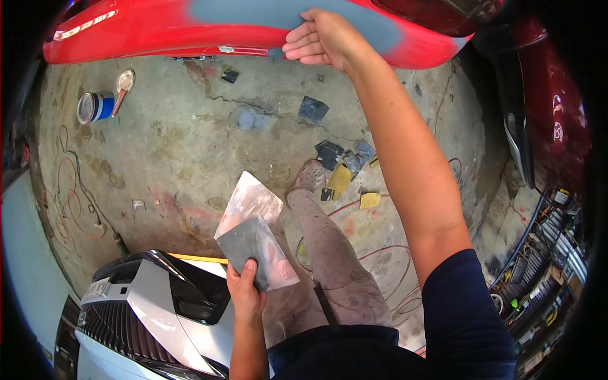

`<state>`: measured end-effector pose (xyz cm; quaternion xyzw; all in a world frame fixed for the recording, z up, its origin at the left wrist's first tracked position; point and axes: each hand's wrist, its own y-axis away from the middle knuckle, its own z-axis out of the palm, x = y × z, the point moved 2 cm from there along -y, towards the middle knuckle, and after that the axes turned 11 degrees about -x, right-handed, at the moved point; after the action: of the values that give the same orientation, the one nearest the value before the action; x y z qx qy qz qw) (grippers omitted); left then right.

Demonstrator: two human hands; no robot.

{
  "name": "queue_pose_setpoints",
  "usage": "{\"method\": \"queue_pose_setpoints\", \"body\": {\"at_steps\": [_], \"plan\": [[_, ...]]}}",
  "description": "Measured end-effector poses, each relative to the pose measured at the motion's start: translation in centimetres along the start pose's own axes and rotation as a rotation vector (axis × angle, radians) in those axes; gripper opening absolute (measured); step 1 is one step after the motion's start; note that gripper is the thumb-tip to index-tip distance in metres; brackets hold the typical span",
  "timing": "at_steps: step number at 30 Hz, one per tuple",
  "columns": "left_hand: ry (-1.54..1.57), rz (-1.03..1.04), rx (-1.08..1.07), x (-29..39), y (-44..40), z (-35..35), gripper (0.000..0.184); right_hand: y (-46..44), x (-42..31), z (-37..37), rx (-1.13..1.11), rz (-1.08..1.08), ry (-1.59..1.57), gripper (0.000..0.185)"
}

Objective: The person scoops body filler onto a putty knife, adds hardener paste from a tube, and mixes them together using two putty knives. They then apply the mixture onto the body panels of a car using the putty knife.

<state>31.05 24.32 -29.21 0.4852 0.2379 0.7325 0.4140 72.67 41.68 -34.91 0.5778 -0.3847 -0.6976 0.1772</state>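
Red bumper (250,35), top cropped | right hand (324,41) unclenched, perhaps touching | left hand (246,288) gripping sheets (248,237)

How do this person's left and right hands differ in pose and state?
The left hand grips flat sheets, thumb on top; the right hand looks empty, fingers extended. The left hand is low in view, while the right hand is at the top, by the red panel; contact is unclear. Both hands are bare.

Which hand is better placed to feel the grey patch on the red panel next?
Probably the right hand: it's open, empty and at the grey patch; the left hand holds flat pieces.
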Motion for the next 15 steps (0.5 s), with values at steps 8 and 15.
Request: {"method": "queue_pose_setpoints", "body": {"at_steps": [8,15], "plan": [[-0.025,0.014,0.006,0.0,-0.3,0.2,0.048,-1.9,0.4,-0.9,-0.087,-0.014,-0.13,0.072],[-0.003,0.011,-0.003,0.1,-0.4,0.5,0.047,-2.6,0.8,-1.0,-0.073,-0.016,-0.125,0.071]]}}
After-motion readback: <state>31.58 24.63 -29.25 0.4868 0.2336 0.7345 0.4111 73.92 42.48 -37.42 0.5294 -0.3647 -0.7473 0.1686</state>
